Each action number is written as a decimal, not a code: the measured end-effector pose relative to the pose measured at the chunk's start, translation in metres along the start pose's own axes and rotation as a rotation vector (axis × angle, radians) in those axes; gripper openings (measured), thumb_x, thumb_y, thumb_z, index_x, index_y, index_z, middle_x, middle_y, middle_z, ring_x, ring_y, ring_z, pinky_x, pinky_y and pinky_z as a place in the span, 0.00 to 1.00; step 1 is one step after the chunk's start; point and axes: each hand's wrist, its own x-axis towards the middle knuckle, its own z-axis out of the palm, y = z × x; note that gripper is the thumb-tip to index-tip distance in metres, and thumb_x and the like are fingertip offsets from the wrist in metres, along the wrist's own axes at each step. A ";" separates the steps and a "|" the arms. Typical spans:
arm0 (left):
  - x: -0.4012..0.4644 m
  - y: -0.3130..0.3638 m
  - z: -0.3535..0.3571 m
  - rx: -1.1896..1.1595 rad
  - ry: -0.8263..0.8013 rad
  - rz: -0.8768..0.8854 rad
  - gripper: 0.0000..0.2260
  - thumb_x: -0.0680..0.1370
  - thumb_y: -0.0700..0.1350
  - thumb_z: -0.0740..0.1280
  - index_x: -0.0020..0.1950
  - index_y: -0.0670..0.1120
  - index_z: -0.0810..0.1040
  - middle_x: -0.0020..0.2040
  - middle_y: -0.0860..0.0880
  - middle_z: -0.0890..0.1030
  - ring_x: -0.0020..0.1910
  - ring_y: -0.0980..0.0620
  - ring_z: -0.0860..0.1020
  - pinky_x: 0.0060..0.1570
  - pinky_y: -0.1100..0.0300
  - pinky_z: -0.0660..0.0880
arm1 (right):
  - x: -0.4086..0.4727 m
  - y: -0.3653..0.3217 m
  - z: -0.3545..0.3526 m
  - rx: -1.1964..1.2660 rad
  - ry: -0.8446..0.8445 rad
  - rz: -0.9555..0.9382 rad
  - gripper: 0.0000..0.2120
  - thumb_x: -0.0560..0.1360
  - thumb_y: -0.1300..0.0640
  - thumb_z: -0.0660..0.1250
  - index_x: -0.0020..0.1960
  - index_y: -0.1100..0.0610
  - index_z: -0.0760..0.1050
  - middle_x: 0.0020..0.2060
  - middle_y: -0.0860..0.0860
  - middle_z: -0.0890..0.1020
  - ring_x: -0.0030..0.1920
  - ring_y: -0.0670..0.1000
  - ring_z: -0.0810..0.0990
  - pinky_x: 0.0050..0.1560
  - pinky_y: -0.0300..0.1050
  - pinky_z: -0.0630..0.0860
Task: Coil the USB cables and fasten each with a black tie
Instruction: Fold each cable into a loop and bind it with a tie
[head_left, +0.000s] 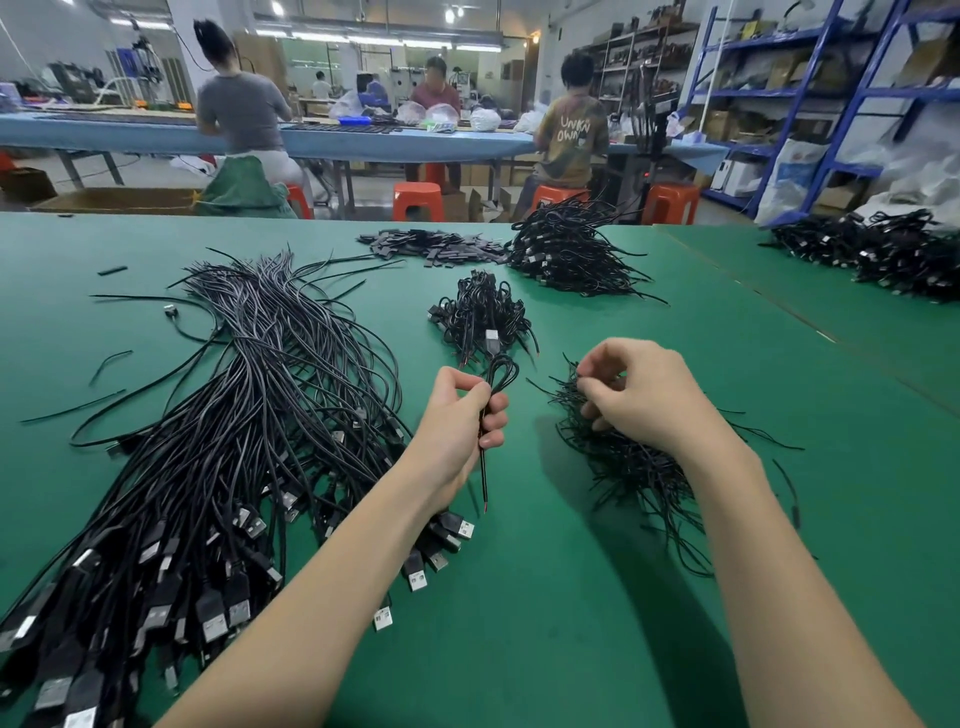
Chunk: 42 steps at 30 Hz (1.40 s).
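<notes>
My left hand (465, 415) grips a coiled black USB cable (500, 376); its loop sticks up above my fingers and a thin end hangs down below my palm. My right hand (636, 392) reaches into the heap of thin black ties (639, 467), thumb and fingertips pinching at the top strands. Whether one tie is lifted free I cannot tell. A big bundle of loose USB cables (249, 415) fans out on the left, plugs toward me. A small pile of coiled, tied cables (480, 314) lies just beyond my hands.
The green table (519, 623) carries a larger heap of finished cables (569, 252), flat black pieces (431, 244) and more cable heaps (883, 254) at the far right. Several people sit at a blue bench behind; blue shelving stands at the right.
</notes>
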 end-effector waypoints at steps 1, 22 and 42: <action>0.001 -0.001 0.000 0.003 0.000 0.002 0.10 0.83 0.33 0.52 0.47 0.46 0.60 0.35 0.47 0.70 0.28 0.55 0.64 0.25 0.65 0.58 | -0.001 -0.003 0.002 0.119 0.051 -0.013 0.04 0.79 0.63 0.69 0.48 0.56 0.80 0.39 0.51 0.86 0.32 0.46 0.85 0.34 0.34 0.79; 0.004 -0.008 0.001 0.112 -0.008 0.018 0.07 0.84 0.38 0.56 0.46 0.45 0.63 0.31 0.49 0.72 0.26 0.55 0.65 0.23 0.65 0.59 | -0.003 -0.008 0.055 0.429 0.006 -0.129 0.04 0.74 0.62 0.75 0.42 0.56 0.84 0.38 0.45 0.87 0.38 0.46 0.86 0.42 0.36 0.78; -0.005 0.013 -0.003 -0.075 -0.108 0.028 0.10 0.84 0.39 0.56 0.43 0.45 0.63 0.33 0.45 0.74 0.29 0.52 0.67 0.26 0.64 0.61 | 0.001 0.002 0.063 1.238 -0.355 0.640 0.08 0.68 0.59 0.76 0.46 0.59 0.82 0.36 0.48 0.83 0.30 0.42 0.80 0.27 0.30 0.76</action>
